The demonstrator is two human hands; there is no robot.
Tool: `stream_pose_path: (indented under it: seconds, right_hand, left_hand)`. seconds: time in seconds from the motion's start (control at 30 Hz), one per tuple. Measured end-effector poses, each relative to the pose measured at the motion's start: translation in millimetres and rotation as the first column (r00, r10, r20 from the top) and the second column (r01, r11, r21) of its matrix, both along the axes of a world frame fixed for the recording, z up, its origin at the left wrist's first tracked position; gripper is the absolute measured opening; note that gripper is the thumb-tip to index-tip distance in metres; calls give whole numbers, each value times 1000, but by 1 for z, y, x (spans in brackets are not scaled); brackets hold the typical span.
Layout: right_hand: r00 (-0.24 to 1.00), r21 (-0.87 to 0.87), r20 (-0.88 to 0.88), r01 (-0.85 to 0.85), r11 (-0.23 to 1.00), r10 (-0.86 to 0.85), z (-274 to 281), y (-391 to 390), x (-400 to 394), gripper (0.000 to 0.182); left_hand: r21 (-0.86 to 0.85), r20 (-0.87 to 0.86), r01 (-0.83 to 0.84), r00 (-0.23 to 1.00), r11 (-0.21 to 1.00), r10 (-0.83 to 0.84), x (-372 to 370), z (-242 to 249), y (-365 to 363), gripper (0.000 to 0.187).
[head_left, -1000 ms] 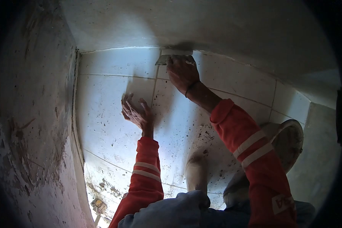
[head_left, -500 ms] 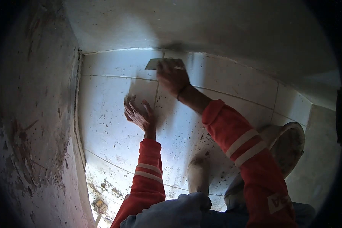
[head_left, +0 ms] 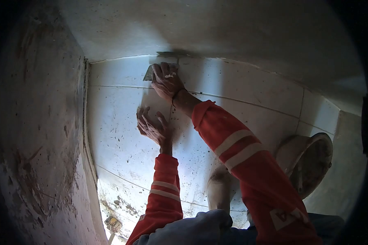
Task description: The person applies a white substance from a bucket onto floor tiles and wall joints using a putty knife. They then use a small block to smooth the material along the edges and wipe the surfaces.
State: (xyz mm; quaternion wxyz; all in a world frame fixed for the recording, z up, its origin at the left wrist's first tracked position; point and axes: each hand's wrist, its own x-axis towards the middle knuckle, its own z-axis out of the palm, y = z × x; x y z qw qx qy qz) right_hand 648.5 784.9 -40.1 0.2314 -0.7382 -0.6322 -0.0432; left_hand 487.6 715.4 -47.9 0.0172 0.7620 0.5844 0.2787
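My right hand [head_left: 167, 81] is closed around a thin flat scraper blade [head_left: 148, 74], which shows at the left of the fingers. It is over the far row of white floor tiles [head_left: 122, 70], close to the base of the far wall. My left hand [head_left: 152, 125] is nearer to me, with bent fingers spread apart and nothing seen in them. It is over or on a large white tile dotted with dark specks. Whether its palm touches the tile cannot be made out.
A dirty bucket [head_left: 310, 163] lies tilted at the right, beside my knees. A stained wall [head_left: 41, 134] rises at the left, and the far wall [head_left: 241, 28] runs across the top. A small dirty block-shaped object [head_left: 113, 224] is at the lower left.
My right hand has moved left and slightly nearer with the scraper, and the blade now points more downward. My left hand keeps nearly the same place and pose. The view has shifted slightly.
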Motion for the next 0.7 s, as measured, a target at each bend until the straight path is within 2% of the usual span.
stream_pose_path:
  seconds: [0.07, 0.13, 0.27, 0.33, 0.37, 0.43, 0.47, 0.6, 0.67, 0.7]
  right_hand:
    - [1000, -31, 12, -28, 999, 29, 1, 0, 1, 36]
    - [990, 64, 116, 68, 996, -75, -2, 6, -7, 34]
    - [989, 69, 116, 82, 994, -89, -2, -7, -12, 34]
    - [997, -47, -34, -66, 997, 64, -1, -1, -5, 39]
    - [997, -47, -39, -66, 997, 64, 1, 4, -3, 39]
    - [999, 34, 17, 40, 999, -40, 0, 15, -3, 40]
    - [1000, -6, -28, 8, 1000, -8, -2, 13, -5, 40]
    - [998, 42, -61, -19, 999, 22, -7, 0, -3, 41]
    - [995, 2, -88, -56, 998, 56, -2, 2, 4, 42]
    - [1000, -110, -20, -23, 994, 21, -2, 7, 1, 50]
  left_hand:
    - [-10, -23, -6, 1000, 1000, 5, 1, -1, 0, 44]
    - [54, -45, 4, 999, 999, -1, 1, -1, 1, 47]
    - [47, -63, -10, 998, 999, 13, 1, -3, 2, 48]
    - [75, -75, 1, 997, 997, 5, 0, -4, 3, 48]
    - [74, -79, 1, 997, 997, 4, -1, -5, 2, 48]
    - [52, -28, 2, 1000, 999, -1, 0, -2, 0, 47]
    - [50, -30, 0, 1000, 999, 2, 0, 1, -2, 47]
    - [38, -37, 1, 999, 999, 0, 0, 0, 0, 48]
    - [8, -25, -6, 1000, 1000, 6, -2, -1, 0, 51]
    - [-5, -14, -16, 1000, 1000, 16, -1, -2, 0, 53]
